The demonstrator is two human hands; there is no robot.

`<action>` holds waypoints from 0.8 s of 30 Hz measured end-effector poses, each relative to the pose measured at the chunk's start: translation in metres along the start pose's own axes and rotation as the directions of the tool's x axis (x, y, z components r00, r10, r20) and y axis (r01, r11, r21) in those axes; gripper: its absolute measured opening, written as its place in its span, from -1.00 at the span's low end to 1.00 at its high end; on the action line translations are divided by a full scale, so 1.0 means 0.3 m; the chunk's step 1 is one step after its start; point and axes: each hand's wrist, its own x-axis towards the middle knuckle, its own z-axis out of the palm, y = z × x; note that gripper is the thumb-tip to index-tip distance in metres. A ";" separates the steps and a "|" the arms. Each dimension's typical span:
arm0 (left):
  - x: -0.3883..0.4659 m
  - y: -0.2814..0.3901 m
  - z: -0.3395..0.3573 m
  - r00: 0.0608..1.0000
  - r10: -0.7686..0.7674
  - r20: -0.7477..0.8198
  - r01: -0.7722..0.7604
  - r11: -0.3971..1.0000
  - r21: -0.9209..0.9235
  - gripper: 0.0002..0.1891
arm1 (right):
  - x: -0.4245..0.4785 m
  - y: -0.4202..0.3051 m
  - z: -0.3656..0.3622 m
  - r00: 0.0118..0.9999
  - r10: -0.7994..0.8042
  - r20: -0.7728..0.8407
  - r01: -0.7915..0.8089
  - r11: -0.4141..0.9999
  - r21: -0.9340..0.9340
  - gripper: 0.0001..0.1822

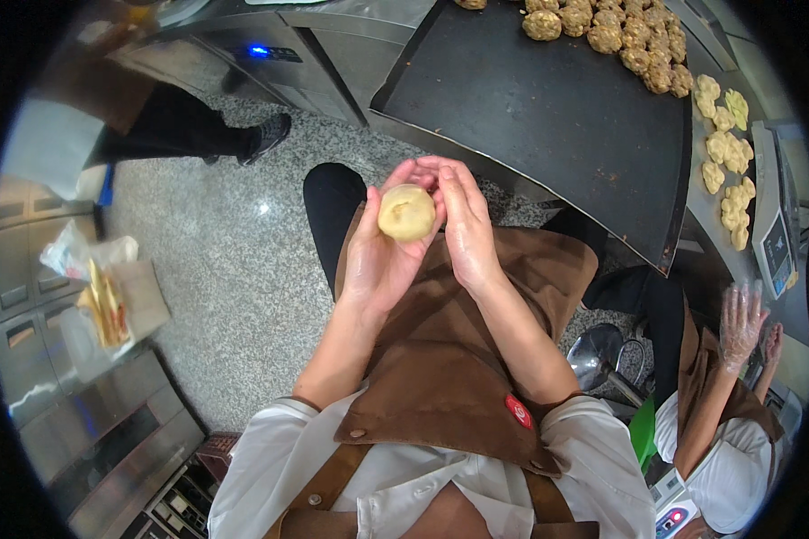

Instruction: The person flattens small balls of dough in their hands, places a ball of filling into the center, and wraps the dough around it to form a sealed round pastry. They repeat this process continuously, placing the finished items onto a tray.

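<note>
A smooth, pale yellow dough ball (407,214) with a small crease on top rests in my left hand (385,259), between the thumb and the fingers. My right hand (470,232) is cupped close beside it, fingers extended and touching or nearly touching the left fingertips. Whether the right hand touches the ball cannot be made out. Both palms look shiny. Ahead to the right, a dark baking tray (512,114) carries a cluster of brown, lumpy filling balls (637,40) at its far corner. Pale dough pieces (728,158) lie in a row beyond the tray's right edge.
A digital scale (775,249) stands beside the dough pieces. At right, a co-worker's gloved hand (740,323) is raised near the counter. Another person's leg and shoe (266,138) are at upper left. Steel cabinets (101,431) line the left side; a metal pan (593,354) sits low right.
</note>
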 end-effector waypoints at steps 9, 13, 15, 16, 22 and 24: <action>0.008 -0.053 -0.022 0.934 0.317 -0.166 -0.233 0.890 0.392 -0.66 | -0.022 0.048 0.072 0.882 -0.451 0.139 0.439 0.677 -0.590 -0.80; -0.001 -0.035 0.005 0.957 0.246 -0.155 -0.195 0.938 0.288 -0.67 | -0.015 0.012 0.072 0.934 -0.337 0.119 0.354 0.831 -0.430 -0.77; -0.021 -0.002 0.040 0.971 0.144 -0.193 -0.109 0.977 0.181 -0.50 | -0.044 -0.027 0.040 0.934 -0.272 0.232 0.344 0.860 -0.376 -0.70; -0.019 0.006 0.035 0.978 0.124 -0.169 -0.099 0.983 0.153 -0.48 | -0.048 -0.022 0.022 0.884 -0.333 0.328 0.450 0.796 -0.405 -0.68; -0.002 -0.025 0.004 0.983 0.140 -0.121 -0.123 0.983 0.135 -0.59 | -0.080 -0.006 0.033 0.859 -0.390 0.332 0.492 0.807 -0.327 -0.63; -0.007 -0.022 0.000 0.986 0.137 -0.091 -0.127 0.987 0.102 -0.64 | -0.094 0.008 0.042 0.889 -0.367 0.273 0.431 0.872 -0.231 -0.62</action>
